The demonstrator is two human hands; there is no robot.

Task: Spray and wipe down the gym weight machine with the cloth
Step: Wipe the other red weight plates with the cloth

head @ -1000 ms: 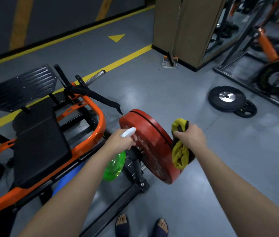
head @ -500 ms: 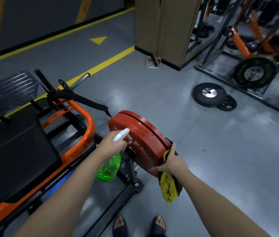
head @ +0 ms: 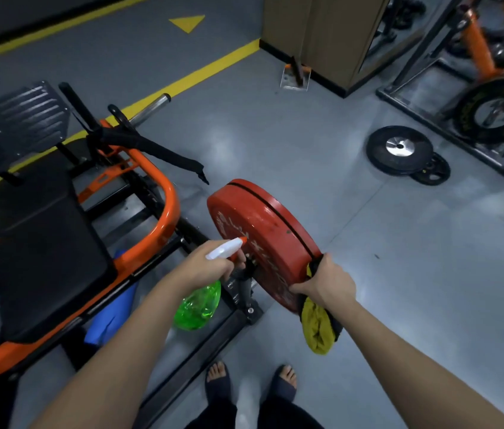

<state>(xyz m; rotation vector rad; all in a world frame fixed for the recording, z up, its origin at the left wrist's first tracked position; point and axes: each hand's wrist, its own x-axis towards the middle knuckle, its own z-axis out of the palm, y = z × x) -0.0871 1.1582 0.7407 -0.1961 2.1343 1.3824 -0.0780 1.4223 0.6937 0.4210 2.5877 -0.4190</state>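
Slid down to lower rim of red weight plate [head: 263,230]: right hand [head: 326,283], fingers [head: 299,287] clamping yellow cloth [head: 317,326] there. Gripped in left hand [head: 204,267]: green spray bottle [head: 198,308], nozzle at plate face; rim wipe judged under way

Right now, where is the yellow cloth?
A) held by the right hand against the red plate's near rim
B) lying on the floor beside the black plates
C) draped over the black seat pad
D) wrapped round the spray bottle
A: the right hand grips the yellow cloth against the near rim of the red plate, its loose end hanging below.
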